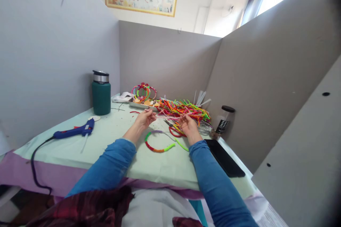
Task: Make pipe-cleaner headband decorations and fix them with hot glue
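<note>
Between my two hands a thin pink pipe cleaner (168, 117) is stretched sideways above the table. My left hand (146, 117) pinches one end, and my right hand (187, 123) has its fingers closed on the other end. Below them, on the pale green cloth, lies an open ring (156, 150) wrapped in green, red, orange and purple, with a bare grey stretch. A loose bright green pipe cleaner (181, 145) rests beside it. Scissors with red handles (176, 132) lie next to my right hand, partly hidden by it.
Behind my hands is a heap of coloured pipe cleaners (186, 108) beside a metal tray (141, 105). A green bottle (101, 95) and a blue glue gun (74, 131) are at left; a black phone (225, 158) and a lidded jar (225, 120) at right.
</note>
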